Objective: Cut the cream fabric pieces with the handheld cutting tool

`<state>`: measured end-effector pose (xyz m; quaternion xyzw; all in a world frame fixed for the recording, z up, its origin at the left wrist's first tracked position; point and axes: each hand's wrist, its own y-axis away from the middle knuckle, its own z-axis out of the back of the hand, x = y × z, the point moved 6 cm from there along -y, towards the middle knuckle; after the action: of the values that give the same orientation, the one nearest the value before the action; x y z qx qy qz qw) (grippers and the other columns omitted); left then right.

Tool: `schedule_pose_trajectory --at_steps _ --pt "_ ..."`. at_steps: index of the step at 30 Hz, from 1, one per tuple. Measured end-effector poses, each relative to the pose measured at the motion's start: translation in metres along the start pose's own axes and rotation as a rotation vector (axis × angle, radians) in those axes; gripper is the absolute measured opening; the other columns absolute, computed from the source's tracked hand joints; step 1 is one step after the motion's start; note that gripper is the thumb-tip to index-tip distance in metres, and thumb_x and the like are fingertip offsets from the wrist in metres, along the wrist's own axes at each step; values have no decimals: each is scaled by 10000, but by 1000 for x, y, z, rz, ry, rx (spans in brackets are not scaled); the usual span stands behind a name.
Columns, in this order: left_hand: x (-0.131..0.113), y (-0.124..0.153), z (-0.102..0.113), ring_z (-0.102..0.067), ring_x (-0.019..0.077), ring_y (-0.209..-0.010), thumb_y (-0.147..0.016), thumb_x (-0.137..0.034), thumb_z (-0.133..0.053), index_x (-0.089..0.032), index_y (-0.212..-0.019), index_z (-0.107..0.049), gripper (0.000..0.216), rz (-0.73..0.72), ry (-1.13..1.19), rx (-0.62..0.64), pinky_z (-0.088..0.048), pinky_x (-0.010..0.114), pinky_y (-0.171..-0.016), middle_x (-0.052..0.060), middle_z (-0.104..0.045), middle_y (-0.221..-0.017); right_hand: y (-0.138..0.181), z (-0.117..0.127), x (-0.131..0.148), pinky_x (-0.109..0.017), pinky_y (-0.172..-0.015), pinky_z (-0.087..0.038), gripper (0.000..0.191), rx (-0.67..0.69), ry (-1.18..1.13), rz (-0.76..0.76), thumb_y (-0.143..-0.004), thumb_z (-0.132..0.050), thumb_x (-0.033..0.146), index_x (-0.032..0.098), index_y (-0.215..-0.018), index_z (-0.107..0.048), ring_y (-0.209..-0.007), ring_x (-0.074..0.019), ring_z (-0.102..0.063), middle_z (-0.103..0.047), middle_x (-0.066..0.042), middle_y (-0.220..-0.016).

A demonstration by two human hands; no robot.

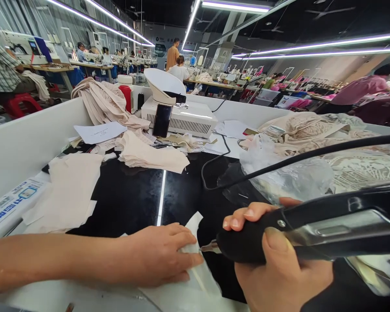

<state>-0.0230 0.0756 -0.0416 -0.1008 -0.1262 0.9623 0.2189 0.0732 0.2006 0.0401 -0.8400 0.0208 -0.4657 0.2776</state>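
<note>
My right hand [279, 264] is wrapped around a black corded hand tool [338, 225] with silver trim, thumb on top. Its narrow metal tip [212, 247] points left and meets or nearly meets the edge of a thin whitish sheet [195, 290]; exact contact is unclear. Whether the sheet is cloth or paper is hard to tell. Across that sheet lies my left hand [162, 255], fingers stretched out and pressing it against the shiny black tabletop [130, 195]. The fingertips are just left of the metal tip.
Beige cut fabric pieces [152, 154] and another stack [71, 186] lie beyond and left. A phone [162, 120] leans on a white device [195, 121]. Plastic bags [286, 169] and lace fabric [367, 169] fill the right. The black cable [279, 162] loops overhead.
</note>
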Motion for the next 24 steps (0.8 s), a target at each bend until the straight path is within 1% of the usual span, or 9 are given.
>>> schedule_pose_trajectory --at_steps 1,3,5,7,10,13,18,22,24 --pt "-3 0 2 -672 276 -1217 -1132 -359 -633 -118 -1375 -637 343 6 -10 5 -623 344 -1050 144 -671 -1306 1 0 1 -297 -481 -596 402 7 -5 -3 -735 -950 276 252 -1070 -728 -533 -172 -651 -721 39 -733" --pt "-2 -1 7 -658 264 -1253 -1145 -263 -564 -95 -1303 -655 248 -6 -18 -4 -595 317 -1089 138 -683 -1291 3 1 3 -294 -473 -587 386 10 -11 3 -741 -949 283 253 -1061 -735 -536 -172 -647 -718 36 -737" --pt "5 -7 11 -660 255 -1245 -1121 -149 -513 -86 -1183 -693 201 -71 -4 -27 -563 300 -1124 137 -696 -1250 4 2 4 -293 -470 -576 388 11 -15 19 -746 -947 287 256 -1070 -737 -537 -175 -646 -715 37 -735" --pt "17 -14 14 -671 247 -1224 -1113 -98 -476 -77 -1137 -713 239 -159 26 -48 -546 296 -1140 143 -704 -1236 5 3 5 -295 -477 -577 395 15 -17 27 -752 -946 283 261 -1086 -736 -536 -174 -647 -719 40 -732" --pt "35 -24 11 -694 243 -1196 -1145 -122 -453 -62 -1202 -722 282 -253 90 -43 -554 306 -1123 143 -724 -1264 6 3 4 -295 -491 -594 392 29 -20 28 -765 -951 282 259 -1093 -738 -534 -170 -655 -733 39 -739" --pt "45 -25 4 -707 245 -1177 -1158 -136 -457 -69 -1231 -731 291 -294 118 9 -556 304 -1095 133 -747 -1269 6 5 3 -290 -500 -603 395 30 -24 27 -777 -964 303 259 -1100 -740 -542 -167 -665 -731 40 -742" --pt "50 -16 4 -715 234 -1130 -1191 -215 -438 -96 -1252 -748 337 -239 143 35 -560 285 -1014 117 -755 -1290 6 7 1 -292 -520 -626 423 40 -30 -1 -784 -986 337 265 -1121 -741 -571 -167 -667 -726 36 -771" --pt "48 -13 7 -717 219 -1132 -1196 -296 -495 -181 -1380 -737 325 -203 139 57 -542 261 -998 95 -743 -1304 7 8 1 -293 -523 -627 423 35 -13 -9 -790 -984 354 273 -1130 -744 -586 -175 -657 -718 35 -775" --pt "47 -12 7 -719 222 -1137 -1192 -317 -518 -207 -1377 -751 317 -209 128 59 -539 261 -982 94 -736 -1309 8 8 0 -293 -519 -627 421 27 -9 -4 -789 -986 372 277 -1120 -744 -581 -176 -648 -713 37 -769"
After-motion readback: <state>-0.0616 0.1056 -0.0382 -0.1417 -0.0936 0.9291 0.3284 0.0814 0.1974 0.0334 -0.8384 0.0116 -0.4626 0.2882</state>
